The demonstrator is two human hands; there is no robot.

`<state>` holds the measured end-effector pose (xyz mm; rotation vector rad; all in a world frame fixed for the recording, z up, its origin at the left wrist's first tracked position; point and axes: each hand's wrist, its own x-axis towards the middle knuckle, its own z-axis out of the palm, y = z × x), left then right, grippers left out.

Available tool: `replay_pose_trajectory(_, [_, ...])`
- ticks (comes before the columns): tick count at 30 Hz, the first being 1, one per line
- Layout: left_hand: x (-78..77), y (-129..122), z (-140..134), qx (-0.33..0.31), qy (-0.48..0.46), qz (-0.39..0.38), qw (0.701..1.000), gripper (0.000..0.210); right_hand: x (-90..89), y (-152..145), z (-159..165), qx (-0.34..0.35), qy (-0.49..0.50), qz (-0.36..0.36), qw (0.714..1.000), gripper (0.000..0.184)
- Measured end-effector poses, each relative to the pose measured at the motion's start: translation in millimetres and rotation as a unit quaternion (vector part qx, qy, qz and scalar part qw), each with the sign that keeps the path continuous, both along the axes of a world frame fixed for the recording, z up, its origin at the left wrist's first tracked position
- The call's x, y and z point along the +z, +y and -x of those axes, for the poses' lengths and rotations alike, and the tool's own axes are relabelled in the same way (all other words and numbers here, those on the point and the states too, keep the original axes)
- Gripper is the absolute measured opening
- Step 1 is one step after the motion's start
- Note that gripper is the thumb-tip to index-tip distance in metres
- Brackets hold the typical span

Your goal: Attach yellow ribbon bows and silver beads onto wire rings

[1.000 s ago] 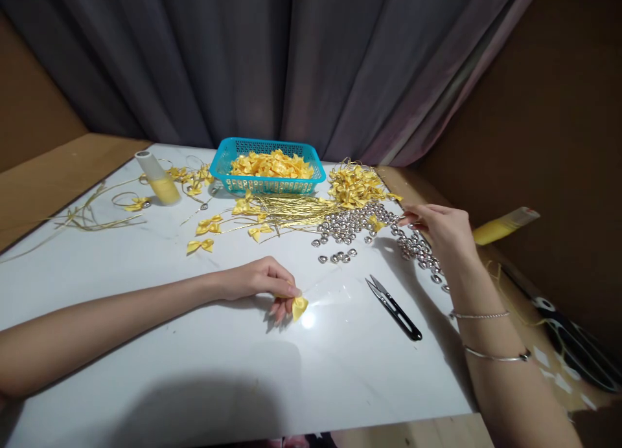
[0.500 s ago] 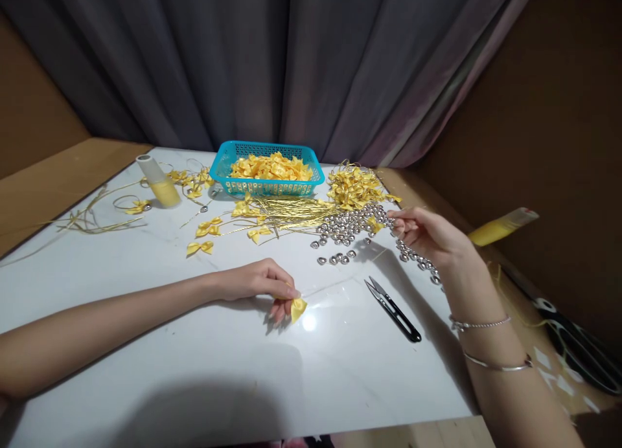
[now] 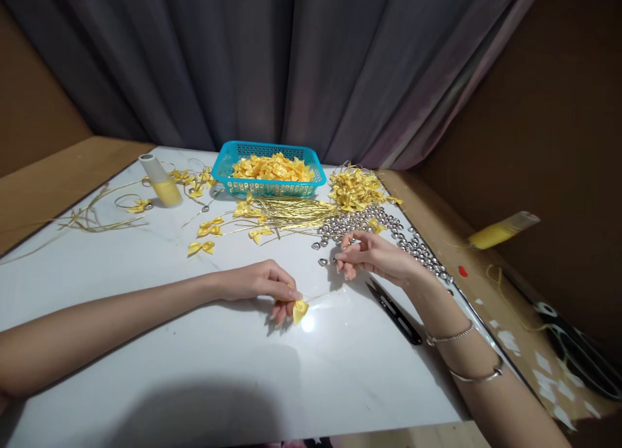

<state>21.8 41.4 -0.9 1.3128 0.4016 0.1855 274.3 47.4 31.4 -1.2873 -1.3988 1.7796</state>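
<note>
My left hand [image 3: 272,289] rests on the tabletop, its thumb and fingers closed on a yellow ribbon bow [image 3: 300,311]. A thin pale strand [image 3: 318,297] runs from this bow toward the right; where it ends is hard to make out. My right hand [image 3: 372,257] is above the near edge of the silver beads [image 3: 359,223], fingers bent and thumb close to them. Its fingertips are beside a single bead [image 3: 334,261]; whatever they pinch is too small to name. Black thread snips [image 3: 396,313] lie just below the right wrist.
A blue basket [image 3: 272,188] of yellow bows stands at the back, with gold cords [image 3: 296,213] before it. Finished-looking bows on cords [image 3: 357,188] are heaped to its right. A yellow-banded tube [image 3: 166,190] stands left. Scissors [image 3: 578,351] lie far right.
My right hand has moved left and nearer, from the far right of the beads toward the left hand. The left hand keeps its hold on the bow, almost unmoved.
</note>
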Motion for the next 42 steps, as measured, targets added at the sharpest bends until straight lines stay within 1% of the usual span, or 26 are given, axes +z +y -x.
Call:
replay_pose_trajectory(3, [0.3, 0, 0, -0.003, 0.001, 0.004, 1.000, 0.031, -4.1, -1, 4, -0.014, -0.074, -0.049, 0.996, 0.030])
replay_pose_trajectory(7, [0.9, 0, 0, -0.001, 0.001, 0.005, 1.000, 0.032, -11.2, 1, 5, -0.016, -0.194, -0.132, 0.972, 0.028])
replay_pose_trajectory(11, [1.3, 0, -1, -0.001, 0.001, 0.002, 1.000, 0.032, -15.3, 1, 5, -0.032, -0.235, -0.209, 0.949, 0.019])
replay_pose_trajectory(13, [1.0, 0, 0, -0.002, 0.000, 0.002, 1.000, 0.031, -16.5, 0, 7, -0.039, -0.263, -0.264, 0.927, 0.018])
replay_pose_trajectory(17, [0.6, 0, 0, -0.004, -0.003, 0.000, 1.000, 0.030, -22.8, -5, 14, -0.047, -0.319, -0.380, 0.867, 0.022])
replay_pose_trajectory(21, [0.8, 0, 0, -0.004, -0.003, 0.002, 1.000, 0.031, -34.9, -5, 18, -0.040, -0.357, -0.449, 0.818, 0.026])
replay_pose_trajectory(25, [0.3, 1, 0, -0.010, -0.001, -0.010, 1.000, 0.030, -41.0, -4, 21, -0.039, -0.382, -0.482, 0.787, 0.026])
replay_pose_trajectory(31, [0.5, 1, 0, -0.010, -0.001, -0.017, 1.000, 0.030, -39.7, -1, 26, -0.035, -0.408, -0.501, 0.762, 0.027])
replay_pose_trajectory(36, [0.9, 1, 0, -0.013, -0.004, -0.014, 1.000, 0.031, -40.5, 1, 25, -0.031, -0.427, -0.502, 0.752, 0.028])
replay_pose_trajectory(42, [1.7, 1, -1, -0.012, -0.001, -0.012, 1.000, 0.030, -44.7, 3, 26, -0.006, -0.432, -0.495, 0.754, 0.028])
